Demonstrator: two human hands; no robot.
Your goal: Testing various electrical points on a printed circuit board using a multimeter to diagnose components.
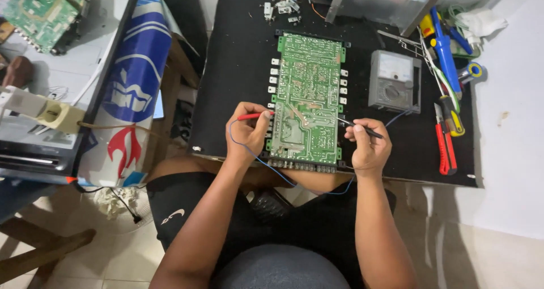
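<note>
two hands on probes, both over the green circuit board (306, 96) lying solder side up in the middle of the black table (238, 62). left hand (247, 131) is pinched shut around the red probe (255, 116), tip reaching onto the board's left edge, about mid height. right hand (368, 144) is closed on the black probe (358, 127), held like a pen, tip landing on the board's right side, lower half. blue lead (272, 169) runs from the left hand down off the table's near edge, loops across the lap and comes back up toward the right hand.

grey analog multimeter (395, 82) sits just right of the board, face up, apart from both hands. further right along the table edge: red-handled pliers (445, 147), a yellow-and-black handled tool (452, 116), a blue tool (445, 48), all well clear of the board. small loose parts (283, 5) lie near the table's far edge above the board. a second green board (44, 8) rests on a flat screen unit (73, 79) off to the left, on a separate surface.
</note>
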